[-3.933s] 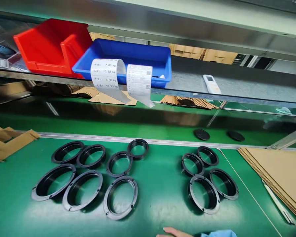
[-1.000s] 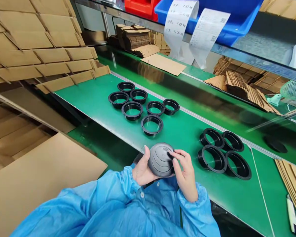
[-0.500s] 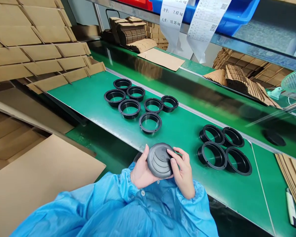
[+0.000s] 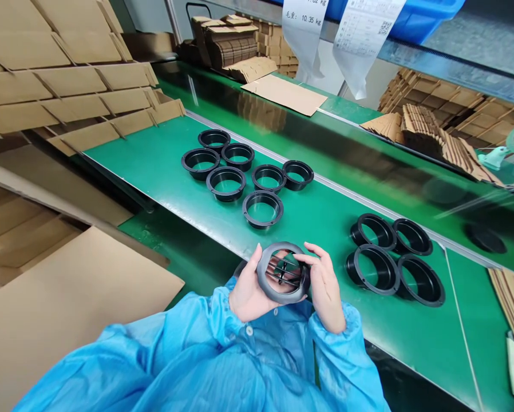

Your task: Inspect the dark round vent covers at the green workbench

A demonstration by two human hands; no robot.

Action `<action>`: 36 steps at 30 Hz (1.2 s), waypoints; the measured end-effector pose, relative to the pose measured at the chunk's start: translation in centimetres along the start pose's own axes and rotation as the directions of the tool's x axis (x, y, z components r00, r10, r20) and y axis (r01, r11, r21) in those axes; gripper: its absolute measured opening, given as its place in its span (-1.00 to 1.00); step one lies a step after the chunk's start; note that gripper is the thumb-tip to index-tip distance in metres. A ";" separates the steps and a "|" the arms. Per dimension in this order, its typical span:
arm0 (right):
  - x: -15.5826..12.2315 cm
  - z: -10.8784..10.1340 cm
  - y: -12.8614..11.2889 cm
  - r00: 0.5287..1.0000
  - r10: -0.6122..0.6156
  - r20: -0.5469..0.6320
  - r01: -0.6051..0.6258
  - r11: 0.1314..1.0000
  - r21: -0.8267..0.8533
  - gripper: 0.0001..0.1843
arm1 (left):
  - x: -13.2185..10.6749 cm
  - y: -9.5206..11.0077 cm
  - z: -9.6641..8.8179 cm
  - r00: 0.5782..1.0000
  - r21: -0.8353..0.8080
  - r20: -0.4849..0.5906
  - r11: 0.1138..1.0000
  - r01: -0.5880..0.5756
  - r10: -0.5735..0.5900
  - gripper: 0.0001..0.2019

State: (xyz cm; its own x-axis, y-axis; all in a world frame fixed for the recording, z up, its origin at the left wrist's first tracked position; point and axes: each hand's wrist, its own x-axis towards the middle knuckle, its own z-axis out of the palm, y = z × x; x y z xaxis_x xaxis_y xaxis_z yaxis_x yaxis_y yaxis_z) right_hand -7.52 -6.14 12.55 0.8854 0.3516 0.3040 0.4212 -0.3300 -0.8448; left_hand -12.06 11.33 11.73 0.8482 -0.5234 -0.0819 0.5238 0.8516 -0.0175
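Note:
Both my hands hold a black plastic ring up above the green bench's near edge. Dark crossbars show through its opening. My left hand cradles it from the left, and my right hand grips its right rim with the fingers. Beyond them stand several similar black rings in a loose cluster. Several more rings sit to the right, close to my right hand but not touching it. Blue sleeves cover my forearms.
The green bench runs ahead, with a metal rail along its far side. A large cardboard sheet lies at left, and stacked cardboard dividers stand beyond. A black disc lies past the rail. Above hang printed label strips beneath a blue bin.
The held part has been turned over: its domed black face no longer shows, and its open ring side with crossbars now faces me. The view has shifted slightly.

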 end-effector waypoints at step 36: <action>10.2 6.6 -1.9 0.938 -0.225 0.263 0.320 0.854 -0.410 -0.03 | -3.4 7.7 1.9 0.949 0.304 -0.272 0.950 -0.075 0.161 -0.47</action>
State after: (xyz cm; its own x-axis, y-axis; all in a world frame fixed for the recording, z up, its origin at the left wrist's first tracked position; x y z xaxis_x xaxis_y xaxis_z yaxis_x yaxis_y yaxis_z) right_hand -0.60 3.83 14.33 0.6842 0.6344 0.3596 0.7236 -0.5288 -0.4436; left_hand -10.76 19.59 13.75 0.8678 -0.3515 -0.3512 0.4582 0.8395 0.2920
